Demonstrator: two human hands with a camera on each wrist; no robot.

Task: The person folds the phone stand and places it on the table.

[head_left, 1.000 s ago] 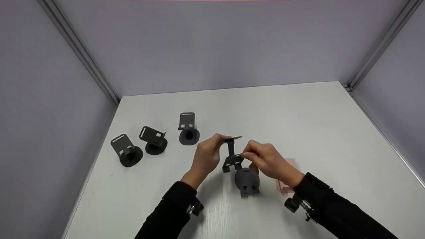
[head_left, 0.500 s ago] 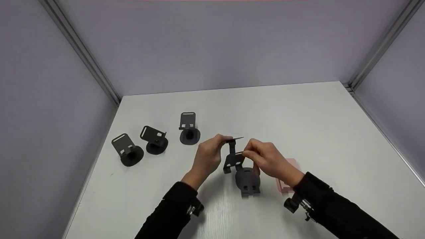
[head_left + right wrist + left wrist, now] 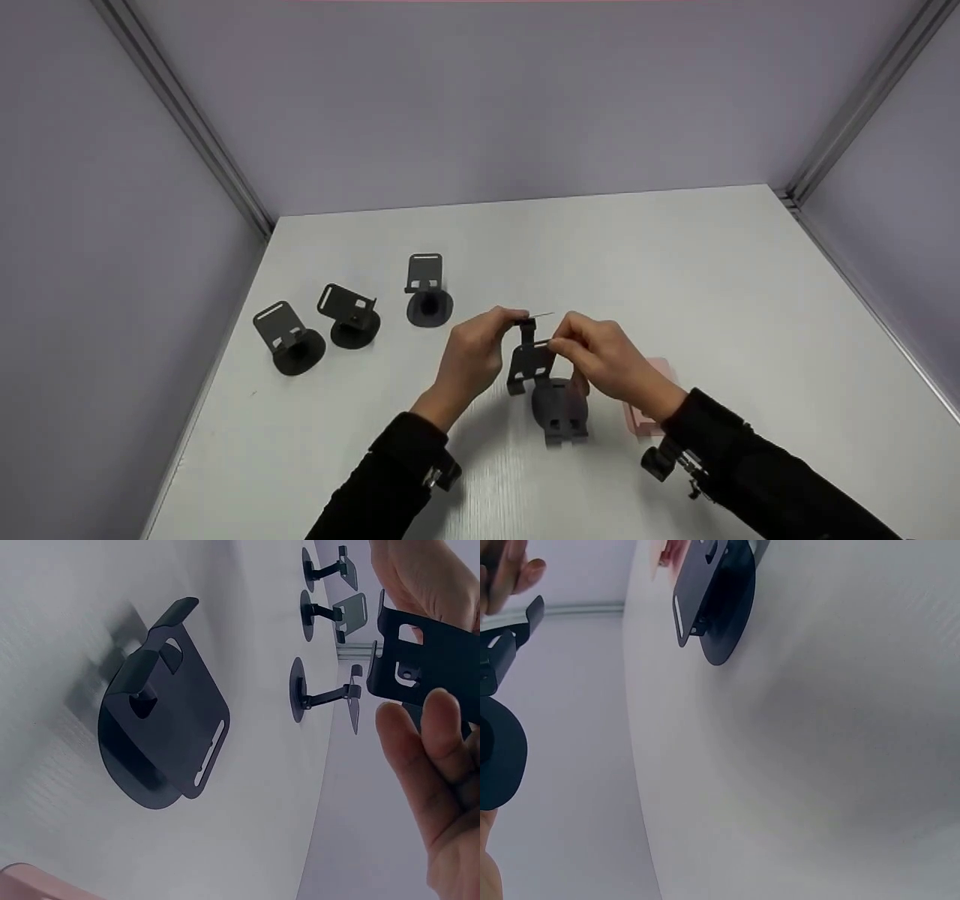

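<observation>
**Both hands pinch a small black stand above the tabletop**

The left hand [image 3: 471, 358] pinches the upper plate of the black stand [image 3: 529, 360]; the right hand [image 3: 606, 362] pinches its slotted bracket. The stand hangs between the fingers [image 3: 442, 736], clear of the tabletop [image 3: 675, 262]. It looks light, stiff and thin-edged, best held by the flat plates. Just below lies another assembled stand [image 3: 559, 409]; three more stands [image 3: 352, 321] sit well left

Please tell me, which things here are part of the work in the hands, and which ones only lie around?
In the work:
- black stand, held by left hand and right hand

Only lying around:
- folded stand beneath the hands
- three stands standing at left
- pink piece on table
</observation>
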